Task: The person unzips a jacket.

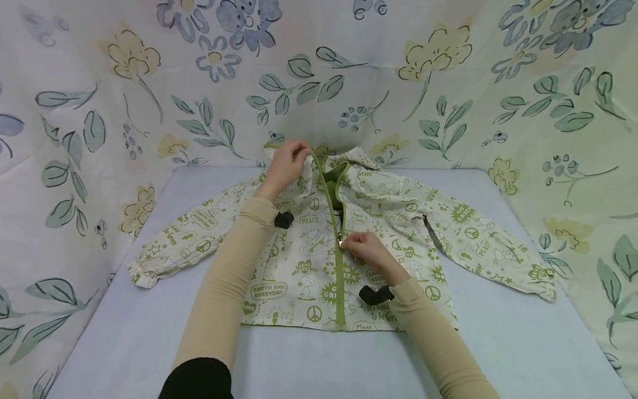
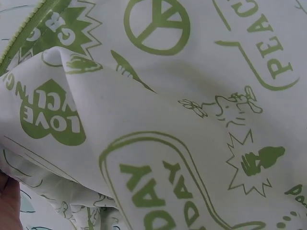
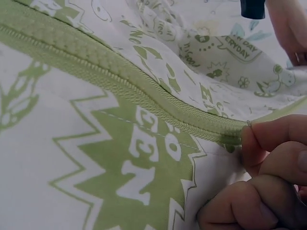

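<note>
A white zip-up jacket with green print lies front up, its sleeves spread to both sides. Its green zipper is closed along the lower front and parted above, up to the collar. My left hand pinches the upper edge of the left front panel near the collar. Halfway up the front, my right hand pinches the zipper pull. In the right wrist view, the thumb and finger of the right hand meet at the zipper teeth. Only a bit of the left hand enters the left wrist view.
The jacket rests on a table with a pale cloth. Behind and at both sides hangs a flower-patterned curtain. Black wrist straps or mounts show by both cuffs. A dark slit marks the right sleeve near the body.
</note>
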Demonstrator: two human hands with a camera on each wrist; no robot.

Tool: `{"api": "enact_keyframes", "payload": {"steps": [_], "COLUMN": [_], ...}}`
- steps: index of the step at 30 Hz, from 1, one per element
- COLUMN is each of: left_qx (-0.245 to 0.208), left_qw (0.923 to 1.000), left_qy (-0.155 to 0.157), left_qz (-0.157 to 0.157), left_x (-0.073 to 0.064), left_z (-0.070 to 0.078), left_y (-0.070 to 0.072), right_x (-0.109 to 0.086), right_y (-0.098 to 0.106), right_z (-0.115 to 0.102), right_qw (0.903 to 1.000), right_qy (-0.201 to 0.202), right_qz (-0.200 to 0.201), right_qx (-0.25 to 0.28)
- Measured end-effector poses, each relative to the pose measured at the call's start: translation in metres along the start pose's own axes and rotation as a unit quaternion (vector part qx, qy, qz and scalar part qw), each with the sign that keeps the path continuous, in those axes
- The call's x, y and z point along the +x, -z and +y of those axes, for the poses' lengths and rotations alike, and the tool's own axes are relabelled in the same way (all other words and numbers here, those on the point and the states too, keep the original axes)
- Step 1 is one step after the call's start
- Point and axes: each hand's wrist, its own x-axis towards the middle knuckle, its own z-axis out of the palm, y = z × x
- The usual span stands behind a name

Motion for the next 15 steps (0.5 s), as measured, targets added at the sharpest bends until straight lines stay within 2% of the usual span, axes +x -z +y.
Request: {"api": "enact_keyframes", "payload": {"steps": [15], "left_qx": [0.025], "left_qw": [0.9995], "left_qy": [-0.016], "left_qz": [0.012], "left_x": [0.000], "left_z": [-0.004], "left_y": [0.002], "right_x": [-0.015], "right_y": [-0.002], "right_z": [0.009], "right_qw": [0.9989], "right_qy": [-0.004], "right_qz": [-0.045], "right_qx": [0.014]}}
